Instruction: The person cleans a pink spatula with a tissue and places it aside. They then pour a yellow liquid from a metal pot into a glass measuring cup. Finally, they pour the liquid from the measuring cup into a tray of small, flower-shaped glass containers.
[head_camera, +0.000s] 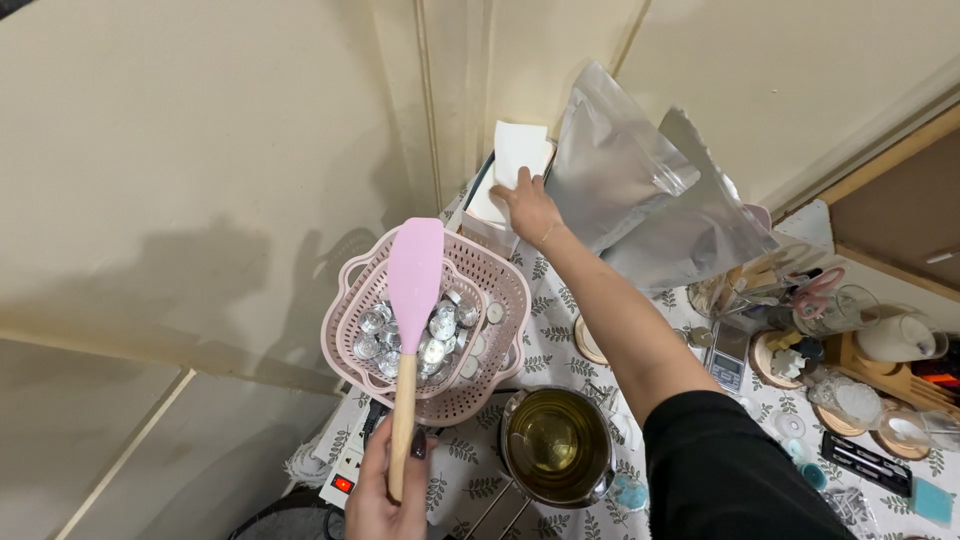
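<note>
One spatula, two pink baskets, one pot
My left hand (385, 490) fingers clamp the pink spatula (412, 330) lower centre; my right hand (527, 205) rests fingers spread on one white box (515, 165), beside two silver pouches (640, 190); nested pink baskets (430, 330); pot (555, 445)

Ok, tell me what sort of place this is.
Probably a home craft corner, perhaps for candle making. A patterned tablecloth carries a pot of yellowish liquid, a pink basket of small metal cups, and a pocket scale among jars.
</note>
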